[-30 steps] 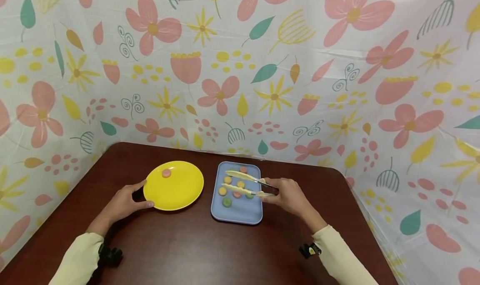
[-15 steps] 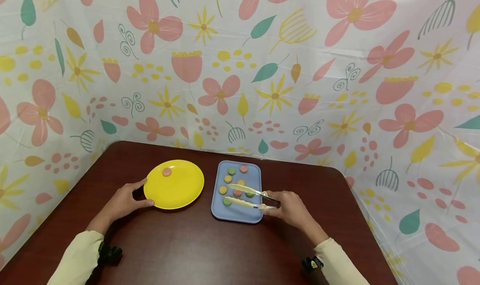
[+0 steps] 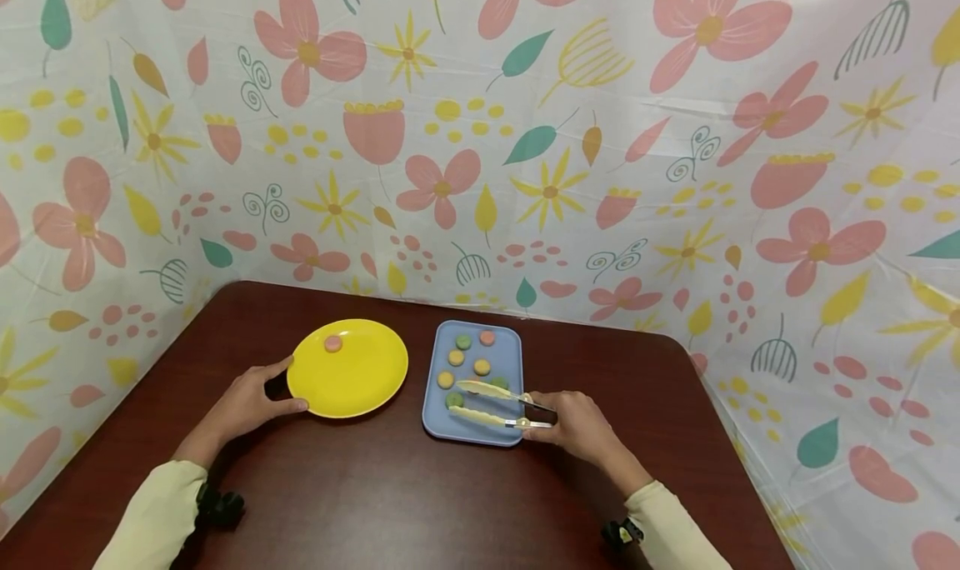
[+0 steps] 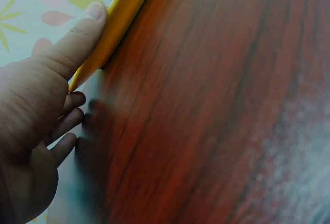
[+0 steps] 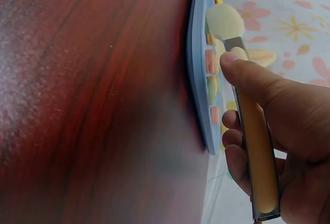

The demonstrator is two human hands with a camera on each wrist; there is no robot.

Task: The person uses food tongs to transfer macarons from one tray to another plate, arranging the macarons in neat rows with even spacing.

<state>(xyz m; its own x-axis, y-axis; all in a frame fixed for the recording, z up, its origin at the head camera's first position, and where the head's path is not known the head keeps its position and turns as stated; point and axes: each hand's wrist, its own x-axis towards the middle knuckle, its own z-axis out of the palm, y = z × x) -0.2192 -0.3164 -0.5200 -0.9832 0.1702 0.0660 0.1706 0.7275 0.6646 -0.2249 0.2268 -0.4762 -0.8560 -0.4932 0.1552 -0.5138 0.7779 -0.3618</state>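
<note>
My left hand (image 3: 243, 402) holds the near-left rim of a round yellow plate (image 3: 356, 387), thumb and index finger spread along its edge. In the left wrist view the thumb lies against the plate's edge (image 4: 116, 25). One pink macaron (image 3: 333, 344) sits on the plate. With my right hand (image 3: 583, 428) I grip tongs (image 3: 487, 390) with cream tips, their jaws spread over a blue tray (image 3: 442, 425) with nothing between them. Green (image 3: 463, 342), yellow (image 3: 456, 357) and pink (image 3: 487, 337) macarons lie on the tray; the tongs partly hide some near its right side.
The dark wooden table (image 3: 337, 487) carries both plate and tray, with a gap of bare wood between them. A flower-patterned sheet (image 3: 480, 137) hangs behind the table and along its sides.
My right hand has brought the tongs toward me over the tray, uncovering a green macaron near its far end. The left hand and plate have stayed in place.
</note>
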